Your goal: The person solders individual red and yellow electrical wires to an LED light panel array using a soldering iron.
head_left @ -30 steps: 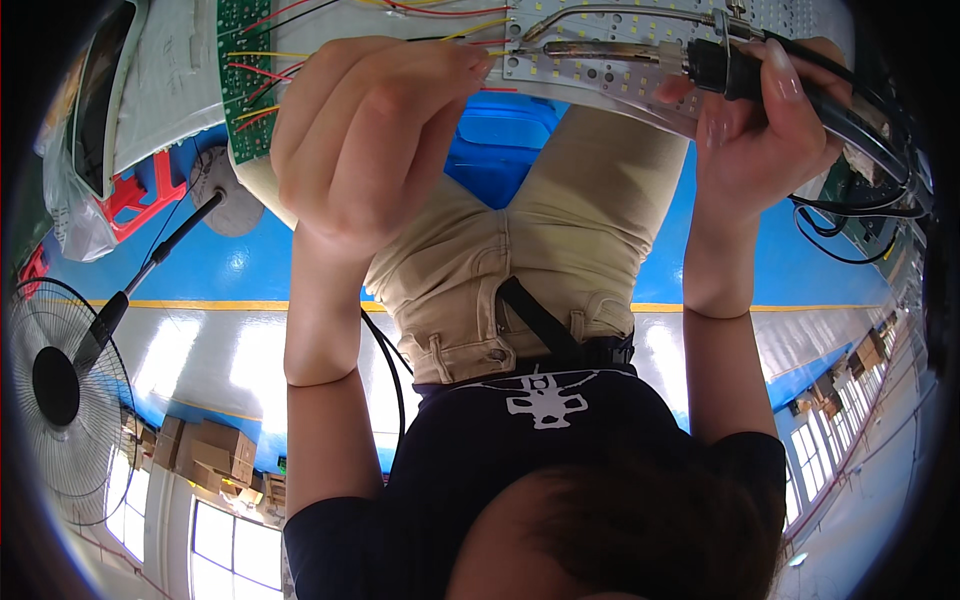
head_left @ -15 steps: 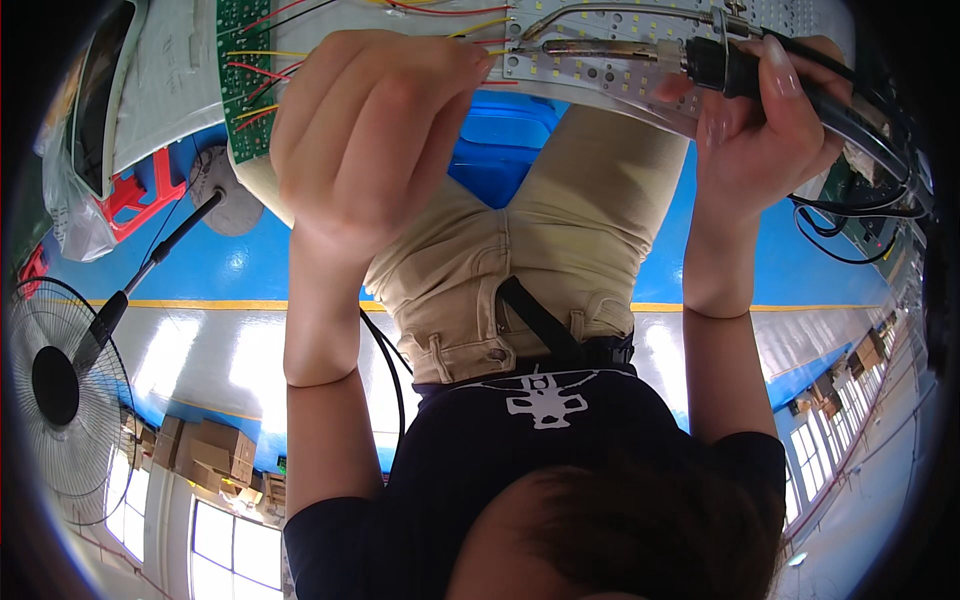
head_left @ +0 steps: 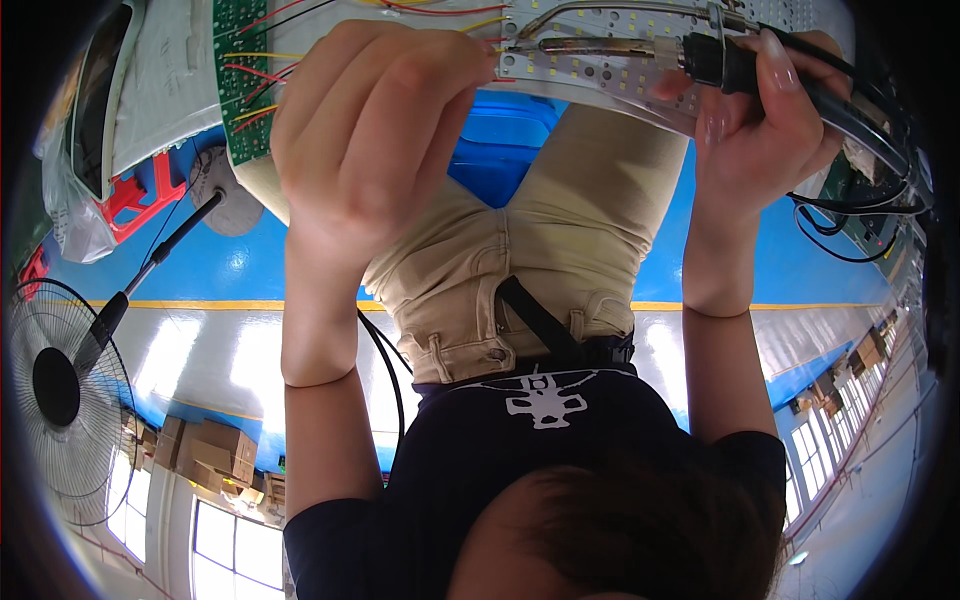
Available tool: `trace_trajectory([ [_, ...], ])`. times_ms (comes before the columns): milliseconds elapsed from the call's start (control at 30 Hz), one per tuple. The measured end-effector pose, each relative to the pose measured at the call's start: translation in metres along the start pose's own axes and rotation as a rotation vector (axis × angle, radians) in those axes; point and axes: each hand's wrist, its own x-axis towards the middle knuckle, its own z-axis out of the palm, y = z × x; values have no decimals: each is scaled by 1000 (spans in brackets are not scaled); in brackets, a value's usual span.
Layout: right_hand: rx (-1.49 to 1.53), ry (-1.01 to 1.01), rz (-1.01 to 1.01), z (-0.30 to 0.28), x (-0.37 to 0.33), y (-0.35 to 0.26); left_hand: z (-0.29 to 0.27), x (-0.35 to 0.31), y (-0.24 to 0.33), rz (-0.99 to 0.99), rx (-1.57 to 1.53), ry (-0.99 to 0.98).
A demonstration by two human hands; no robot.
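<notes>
My right hand (head_left: 765, 130) is closed around the black handle of a soldering iron (head_left: 610, 47). A thin bent metal feed tube (head_left: 600, 8) is fixed beside the iron, and the iron's tip points left, close to the left fingertips. My left hand (head_left: 375, 130) is pinched at the edge of a white LED board (head_left: 635, 85), on a thin wire mostly hidden by the fingers. Red, black and yellow wires (head_left: 265, 72) run from a green circuit board (head_left: 240, 115) at the left, passing behind this hand.
Black cables (head_left: 870, 208) trail from the iron at the right. A blue stool (head_left: 500, 140) shows below the work edge, between my legs. On the left are a standing fan (head_left: 60, 385), a red stool (head_left: 145, 195) and a plastic bag (head_left: 80, 215). Cardboard boxes (head_left: 215, 455) stand farther off.
The left hand has shifted slightly up, with its fingers still pinched. The iron's tip has moved very slightly left; the right hand is nearly still.
</notes>
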Motion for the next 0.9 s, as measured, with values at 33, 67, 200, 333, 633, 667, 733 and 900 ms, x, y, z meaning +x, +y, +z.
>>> trace_trajectory([
  [33, -1, 0, 1, 3, -2, -4, -1, 1, 0, 1, 4, -8],
  [67, 189, 50, 182, 9, -4, -12, -1, 1, 0, 2, 7, -16],
  [200, 413, 121, 295, 15, -4, -15, -1, 1, 0, 6, 12, -18],
  [333, 568, 108, 452, 13, -2, -22, 10, 1, -3, 25, -19, 57],
  [633, 1143, 244, 607, 11, 9, -25, 11, 1, -3, 29, -41, 111],
  [667, 741, 141, 478, 11, 9, -25, 10, 0, -3, 27, -40, 105],
  [733, 343, 40, 341, 9, 8, -27, 10, 0, -3, 26, -34, 105],
  [900, 1030, 366, 838, 13, 20, -35, -1, 1, 2, -8, 12, -27],
])
